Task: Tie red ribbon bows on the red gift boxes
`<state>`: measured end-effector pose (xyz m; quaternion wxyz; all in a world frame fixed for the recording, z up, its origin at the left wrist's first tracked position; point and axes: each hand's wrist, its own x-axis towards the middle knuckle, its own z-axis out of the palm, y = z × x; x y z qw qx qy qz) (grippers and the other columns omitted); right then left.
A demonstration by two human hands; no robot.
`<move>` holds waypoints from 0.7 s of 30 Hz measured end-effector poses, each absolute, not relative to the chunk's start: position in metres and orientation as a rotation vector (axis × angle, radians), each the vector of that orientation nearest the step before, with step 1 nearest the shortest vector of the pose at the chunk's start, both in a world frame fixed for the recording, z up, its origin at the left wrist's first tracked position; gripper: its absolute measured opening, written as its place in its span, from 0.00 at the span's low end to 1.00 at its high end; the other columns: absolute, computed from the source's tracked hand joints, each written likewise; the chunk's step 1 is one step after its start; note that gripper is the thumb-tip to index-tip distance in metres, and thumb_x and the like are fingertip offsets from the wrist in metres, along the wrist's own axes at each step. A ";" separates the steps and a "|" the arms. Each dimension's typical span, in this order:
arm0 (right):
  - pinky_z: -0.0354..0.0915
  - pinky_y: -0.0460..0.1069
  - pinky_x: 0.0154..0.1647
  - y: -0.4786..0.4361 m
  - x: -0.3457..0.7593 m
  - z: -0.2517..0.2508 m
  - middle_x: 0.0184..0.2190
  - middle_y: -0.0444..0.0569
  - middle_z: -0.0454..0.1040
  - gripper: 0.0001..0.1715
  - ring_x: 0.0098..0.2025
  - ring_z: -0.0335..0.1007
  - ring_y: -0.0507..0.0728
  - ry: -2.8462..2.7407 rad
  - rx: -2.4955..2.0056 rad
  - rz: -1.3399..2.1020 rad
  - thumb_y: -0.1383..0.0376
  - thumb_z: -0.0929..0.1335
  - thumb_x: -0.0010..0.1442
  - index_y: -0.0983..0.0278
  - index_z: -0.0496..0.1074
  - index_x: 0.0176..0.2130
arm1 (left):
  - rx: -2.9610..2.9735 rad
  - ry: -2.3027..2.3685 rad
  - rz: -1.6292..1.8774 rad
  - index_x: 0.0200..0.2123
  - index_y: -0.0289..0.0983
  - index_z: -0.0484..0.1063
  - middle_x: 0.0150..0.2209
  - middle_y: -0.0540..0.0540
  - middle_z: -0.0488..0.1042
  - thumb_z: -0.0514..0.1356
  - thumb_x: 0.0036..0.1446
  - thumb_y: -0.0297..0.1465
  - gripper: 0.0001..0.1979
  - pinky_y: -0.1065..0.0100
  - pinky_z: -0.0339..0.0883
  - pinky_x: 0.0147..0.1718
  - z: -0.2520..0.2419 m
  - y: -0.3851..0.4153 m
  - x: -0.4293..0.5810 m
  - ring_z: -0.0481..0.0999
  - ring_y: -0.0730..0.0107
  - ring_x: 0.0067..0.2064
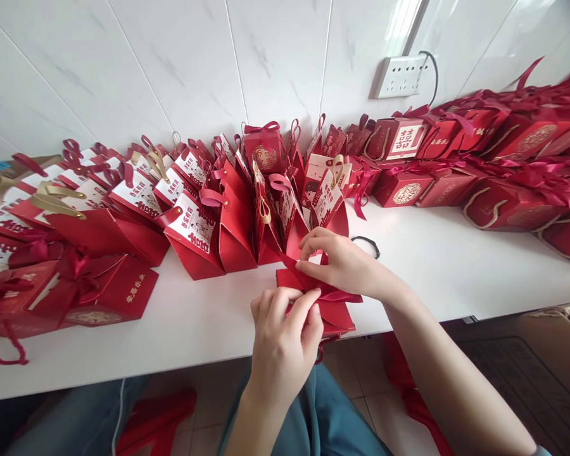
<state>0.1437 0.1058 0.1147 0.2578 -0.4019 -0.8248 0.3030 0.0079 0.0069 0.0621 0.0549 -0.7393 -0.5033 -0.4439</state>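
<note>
A red gift box (336, 318) sits at the table's front edge, partly hidden by my hands. A dark red ribbon (338, 296) lies across its top. With fingers curled and closed, my left hand (285, 324) grips the ribbon near the middle of the box. My right hand (330, 258) is just beyond it, thumb and fingers pinching a ribbon strip that rises to the left. Below the left hand's fingertips, a dark red cord handle hangs at the box's near side.
Red gift bags with white printed flaps (190, 221) stand close behind the box. More ribboned red boxes (109, 294) are at the left, with stacked ones (508, 201) at the right. A black band (368, 244) lies on the white table (422, 269). A power strip (401, 76) is on the wall.
</note>
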 end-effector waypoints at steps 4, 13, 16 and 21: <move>0.64 0.51 0.47 0.106 0.145 0.100 0.41 0.48 0.71 0.07 0.42 0.72 0.56 -2.098 -1.155 0.848 0.67 0.68 0.57 0.63 0.70 0.26 | -2.260 -1.523 -1.326 0.43 0.34 0.76 0.33 0.47 0.70 0.57 0.62 0.23 0.10 0.65 0.60 0.42 0.062 0.007 0.007 0.68 0.69 0.36; 0.65 0.49 0.41 0.090 0.162 0.090 0.33 0.47 0.73 0.12 0.37 0.70 0.55 -1.657 -1.191 0.827 0.56 0.65 0.61 0.62 0.70 0.34 | -2.269 -1.550 -1.345 0.43 0.36 0.76 0.33 0.47 0.70 0.57 0.62 0.23 0.10 0.65 0.60 0.43 0.062 0.008 0.007 0.67 0.69 0.37; 0.63 0.48 0.33 0.074 0.174 0.084 0.28 0.46 0.71 0.18 0.32 0.66 0.54 -1.471 -1.333 0.845 0.51 0.65 0.60 0.63 0.68 0.30 | -2.257 -1.561 -1.363 0.42 0.37 0.75 0.37 0.45 0.70 0.56 0.62 0.24 0.09 0.64 0.62 0.45 0.063 0.007 0.007 0.68 0.67 0.40; 0.53 0.48 0.25 0.044 0.185 0.081 0.20 0.42 0.58 0.33 0.24 0.53 0.51 -1.642 -1.504 1.016 0.39 0.59 0.61 0.62 0.58 0.22 | -2.278 -1.614 -1.309 0.43 0.39 0.74 0.49 0.42 0.71 0.57 0.61 0.26 0.09 0.60 0.60 0.50 0.065 0.008 0.005 0.69 0.60 0.51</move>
